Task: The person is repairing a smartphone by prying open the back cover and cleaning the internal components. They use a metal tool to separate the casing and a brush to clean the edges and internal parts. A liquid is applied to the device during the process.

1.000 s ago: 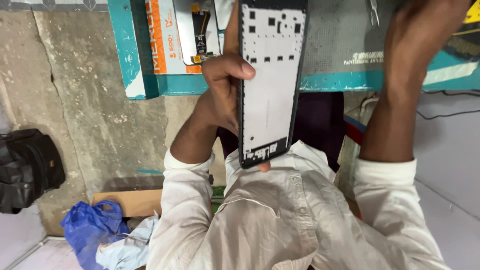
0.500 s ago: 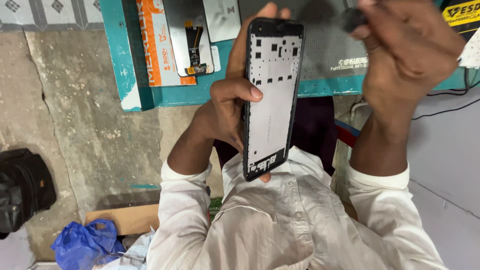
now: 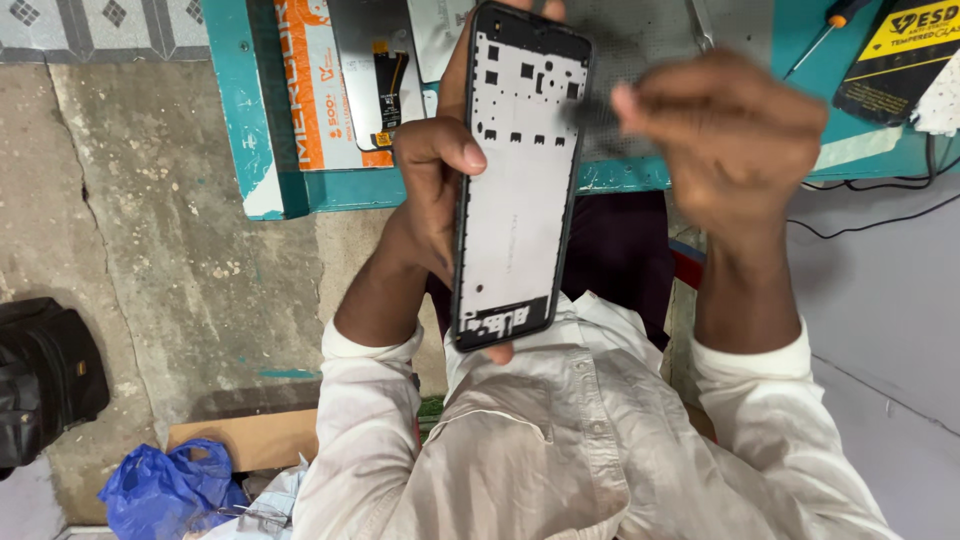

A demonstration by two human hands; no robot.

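Teal bench (image 3: pixel 250 120) beyond both hands, phone frame (image 3: pixel 520 180) gripped upright by left hand (image 3: pixel 430 190) above white shirt (image 3: pixel 560 440), right hand (image 3: pixel 730 140) blurred just beside frame's top, fingers bunched, grip cannot be told, screwdriver (image 3: pixel 825 30) farther right.

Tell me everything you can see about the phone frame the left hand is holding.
The black-rimmed phone frame is a long flat rectangle with rounded corners, its pale inner plate facing the camera. Small square cutouts dot the upper part; a dark strip crosses the bottom end. It looks like plastic and metal, with no screen fitted. The left hand grips its left edge, holding it upright over the white shirt. The blurred right hand is at its top right corner.
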